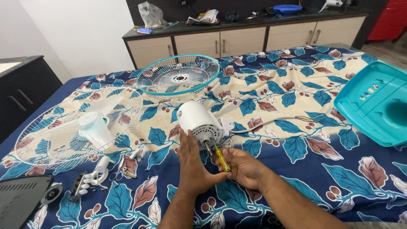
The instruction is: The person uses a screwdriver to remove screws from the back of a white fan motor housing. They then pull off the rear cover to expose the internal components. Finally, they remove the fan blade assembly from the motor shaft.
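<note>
**Screwdriver set against the fan motor at centre frame**

Head view: A white fan motor (198, 123) is seen lying on its side at the centre of the frame, on a bedsheet (296, 140) printed with blue and brown leaves. Its long axis runs from upper left to lower right, the ribbed, vented metal end and shaft turned towards the hands. The left hand (193, 163) is laid against the motor's lower edge, fingers extended and touching the housing; it is the nearer hand. Just beside it, the right hand (241, 167) is closed around a yellow-handled screwdriver (219, 157), whose tip points up-left at the vented end. A white cable (271, 123) trails right from the motor. At left, a white wire fan guard (38, 140) with a pale plastic blade hub is seen; a teal-rimmed guard (178, 76) lies above the motor. A smooth teal plastic base (377, 101) sits at the right edge.
</note>
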